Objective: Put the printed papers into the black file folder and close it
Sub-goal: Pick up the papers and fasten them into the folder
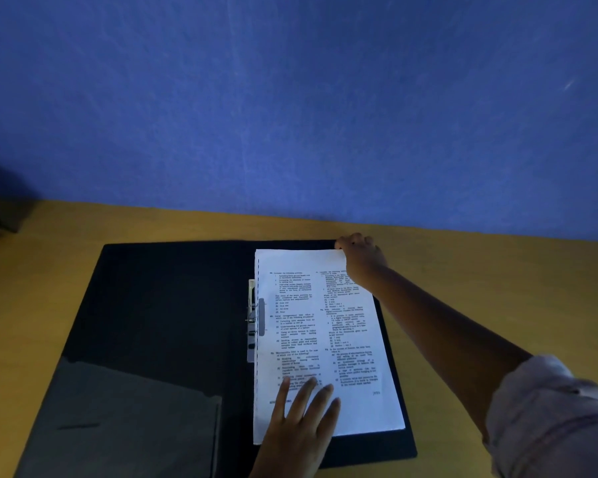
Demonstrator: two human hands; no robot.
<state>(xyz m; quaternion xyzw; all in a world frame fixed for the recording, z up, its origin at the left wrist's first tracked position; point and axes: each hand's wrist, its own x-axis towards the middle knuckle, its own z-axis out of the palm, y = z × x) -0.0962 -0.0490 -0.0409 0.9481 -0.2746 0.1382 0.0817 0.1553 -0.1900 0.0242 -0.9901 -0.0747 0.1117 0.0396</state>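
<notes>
Head view showed the printed papers (321,343) lying inside the open black file folder (159,312) on the desk (497,270), beside its clip. Left hand (299,419) pressed flat, fingers spread; right hand (359,257) pinched the far corner (sheets might skew if the hold slipped).

The file folder (159,326) lies open on the table (497,288), which runs back to the wall (290,98). The papers (325,339) lie on its right half, beside the central clip (252,322). The left hand (301,419) rests flat on their near edge, and the right hand (359,257) is at their far right corner.
</notes>
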